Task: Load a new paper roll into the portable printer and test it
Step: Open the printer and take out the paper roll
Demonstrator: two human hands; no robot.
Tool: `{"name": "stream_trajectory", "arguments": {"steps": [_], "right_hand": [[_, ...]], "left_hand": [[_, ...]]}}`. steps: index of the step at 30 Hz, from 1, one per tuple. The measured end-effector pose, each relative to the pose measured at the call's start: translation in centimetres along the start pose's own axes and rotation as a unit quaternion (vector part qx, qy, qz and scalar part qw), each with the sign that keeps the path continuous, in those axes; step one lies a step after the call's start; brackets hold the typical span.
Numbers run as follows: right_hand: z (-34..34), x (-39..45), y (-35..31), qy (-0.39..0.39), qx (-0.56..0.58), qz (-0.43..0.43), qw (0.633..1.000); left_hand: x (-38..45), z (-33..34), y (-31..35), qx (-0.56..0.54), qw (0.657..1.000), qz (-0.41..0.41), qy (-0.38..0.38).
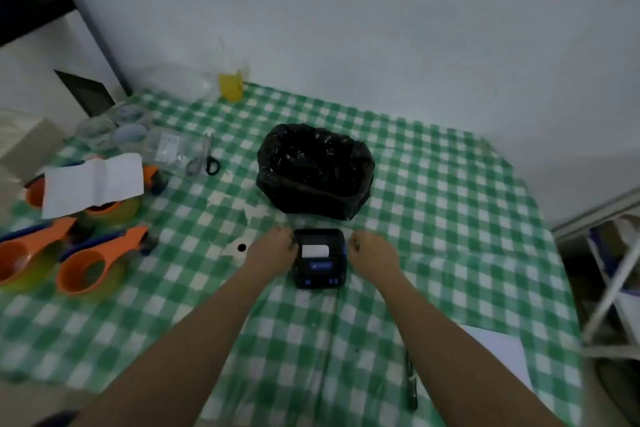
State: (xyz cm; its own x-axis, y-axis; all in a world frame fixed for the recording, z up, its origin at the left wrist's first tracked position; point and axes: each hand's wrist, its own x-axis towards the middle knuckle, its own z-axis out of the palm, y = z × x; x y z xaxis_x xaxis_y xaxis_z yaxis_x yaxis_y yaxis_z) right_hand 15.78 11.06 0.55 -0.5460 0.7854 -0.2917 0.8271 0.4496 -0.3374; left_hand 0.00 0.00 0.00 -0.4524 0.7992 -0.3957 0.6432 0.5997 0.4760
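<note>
While the portable printer (319, 257) sits just before the black bin bag (316, 170), the left hand (273, 246) grips its left side and the right hand (372, 250) hovers curled beside its right edge, holding nothing.

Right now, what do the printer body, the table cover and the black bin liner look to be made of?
Printer: apparently matte black moulded plastic, with blue buttons and white paper showing on top.
Table cover: green-and-white check, probably thin vinyl or cloth; creases show, blur hides the weave.
Bin liner: thin glossy plastic film, crinkled with bright highlights.
</note>
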Motion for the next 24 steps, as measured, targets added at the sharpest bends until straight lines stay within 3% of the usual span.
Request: {"name": "stream_trajectory", "arguments": {"steps": [7, 17, 20, 24], "right_hand": [[1.6, 2.4, 1.6, -0.051, 0.092, 0.075, 0.992], [0.3, 7.1, 1.7, -0.247, 0.165, 0.115, 0.948], [0.5, 7.7, 1.9, -0.247, 0.174, 0.154, 0.941], [1.2, 7.8, 2.6, -0.232, 0.198, 0.182, 0.935]], "left_hand": [[1.0, 3.1, -0.5, -0.044, 0.998, -0.036, -0.012], [1.9, 5.1, -1.4, -0.176, 0.981, -0.085, -0.013], [1.9, 5.3, -1.6, -0.243, 0.965, -0.097, -0.016], [1.9, 5.5, -2.0, -0.247, 0.963, -0.103, -0.015]]}}
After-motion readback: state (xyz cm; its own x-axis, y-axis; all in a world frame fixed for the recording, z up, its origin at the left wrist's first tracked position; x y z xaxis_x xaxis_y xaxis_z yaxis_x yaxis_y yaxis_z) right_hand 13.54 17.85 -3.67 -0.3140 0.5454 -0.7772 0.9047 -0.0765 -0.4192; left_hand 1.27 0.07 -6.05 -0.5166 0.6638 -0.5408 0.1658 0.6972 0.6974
